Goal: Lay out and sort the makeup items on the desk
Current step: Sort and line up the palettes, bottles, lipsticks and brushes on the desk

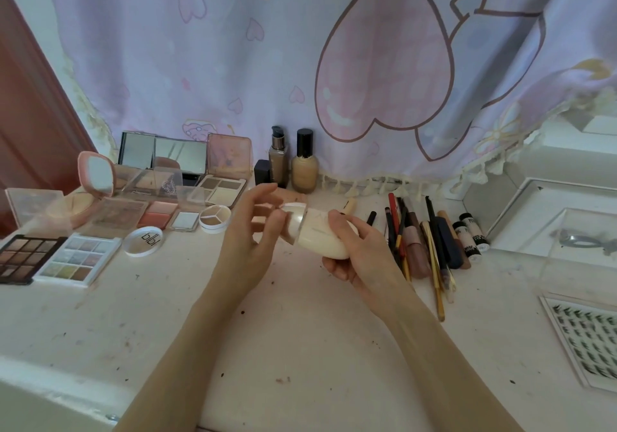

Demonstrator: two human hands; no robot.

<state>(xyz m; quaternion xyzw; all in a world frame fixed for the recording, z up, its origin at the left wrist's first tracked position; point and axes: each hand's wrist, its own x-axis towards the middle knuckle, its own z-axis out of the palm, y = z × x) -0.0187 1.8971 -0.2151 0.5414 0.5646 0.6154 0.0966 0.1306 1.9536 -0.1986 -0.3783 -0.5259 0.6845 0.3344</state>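
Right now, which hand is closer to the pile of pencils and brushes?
Right. The right hand grips the cream bottle just beside the pile of pencils and brushes, almost touching it. The left hand holds the bottle's clear cap end, farther away on the other side.

A cream bottle (322,236) with a clear cap. The curtain (300,64) is lilac with pink hearts. One palette (28,258) is brown-toned in black, another (78,259) pastel in white.
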